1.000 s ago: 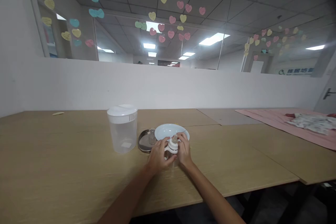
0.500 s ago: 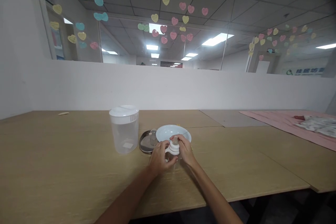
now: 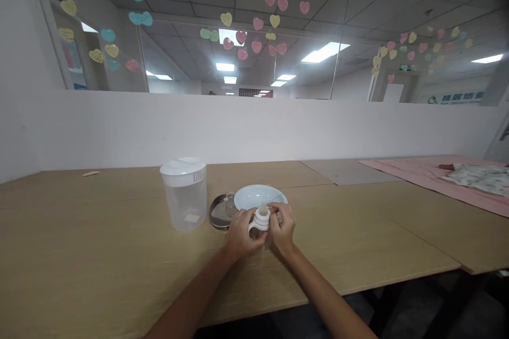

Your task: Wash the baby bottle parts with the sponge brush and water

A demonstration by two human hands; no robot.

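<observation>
A baby bottle with a white collar, a white side handle and a clear teat (image 3: 262, 218) is held between my two hands above the table. My left hand (image 3: 240, 236) is closed around its left side, thumb low and fingers near the handle. On the other side, my right hand (image 3: 283, 229) is closed, its fingertips bent against the collar and teat. The lower part of the bottle is largely hidden by my hands. Just behind it lies a white bowl (image 3: 247, 195). A round metal tray (image 3: 217, 218), with a clear cap (image 3: 230, 204) standing in it, sits to the left.
A tall translucent bucket with a white lid (image 3: 183, 198) stands left of the tray. Pink cloth (image 3: 392, 174) with a patterned garment (image 3: 479, 177) covers the far right. The table's front edge runs below my forearms, and a white wall closes off the back.
My right hand has shifted from around the teat to the right side of the collar, leaving the teat more exposed. The camera view has shifted slightly.
</observation>
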